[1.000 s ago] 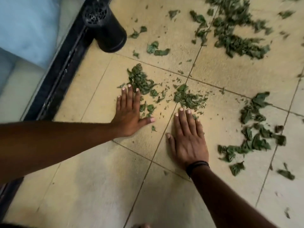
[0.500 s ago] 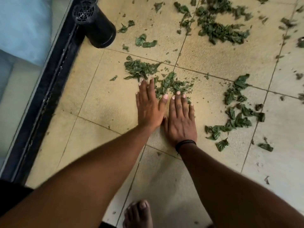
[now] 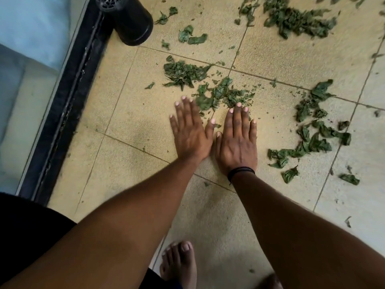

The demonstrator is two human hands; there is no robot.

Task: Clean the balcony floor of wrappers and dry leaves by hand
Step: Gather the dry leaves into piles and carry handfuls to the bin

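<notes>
Green dry leaves lie scattered over the beige tiled balcony floor (image 3: 129, 142). My left hand (image 3: 188, 132) and my right hand (image 3: 237, 140) lie flat on the tiles side by side, palms down, fingers straight. Their fingertips touch the near edge of a small leaf pile (image 3: 225, 94). A second pile (image 3: 183, 73) sits just beyond to the left. More leaves spread at the right (image 3: 316, 130) and at the top right (image 3: 295, 19). I see no wrappers.
A black cylindrical object (image 3: 129, 19) lies on the floor at the top left, beside a black door track (image 3: 68, 101) that runs along the left edge. My bare foot (image 3: 181, 263) stands on the tiles at the bottom.
My hands, first spread apart on the floor, came together side by side and pushed the leaves in front of them into one small pile. In the last half second they barely moved.
</notes>
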